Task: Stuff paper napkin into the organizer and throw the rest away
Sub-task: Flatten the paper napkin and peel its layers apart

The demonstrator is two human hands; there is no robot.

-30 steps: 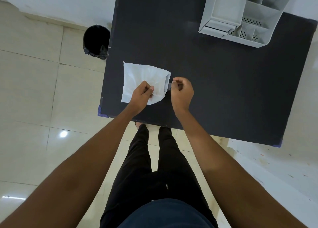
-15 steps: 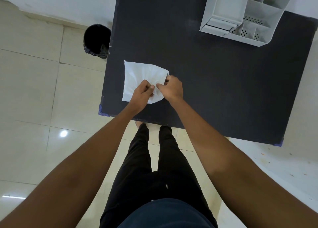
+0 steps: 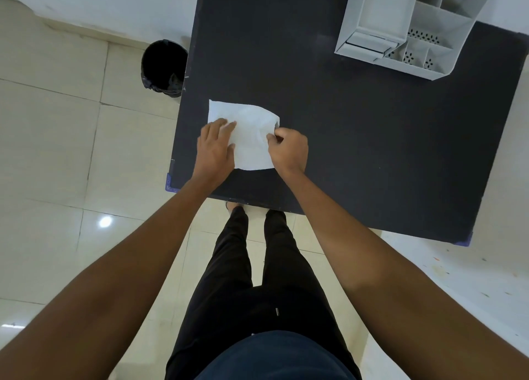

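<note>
A white paper napkin [image 3: 249, 133] lies flat near the front left of the black table [image 3: 357, 139]. My left hand [image 3: 215, 147] rests flat on the napkin's left part with the fingers spread. My right hand [image 3: 287, 148] pinches the napkin's right edge between thumb and fingers. The white plastic organizer [image 3: 400, 27], with several empty compartments, stands at the table's far right, well away from both hands.
A black bin [image 3: 164, 67] with a black liner stands on the tiled floor just left of the table's far left edge. My legs are at the table's front edge. A white wall runs behind the table.
My left hand has gone from a pinch to lying flat on the napkin's left side. My right hand moved in from the right and took the napkin's right edge.
</note>
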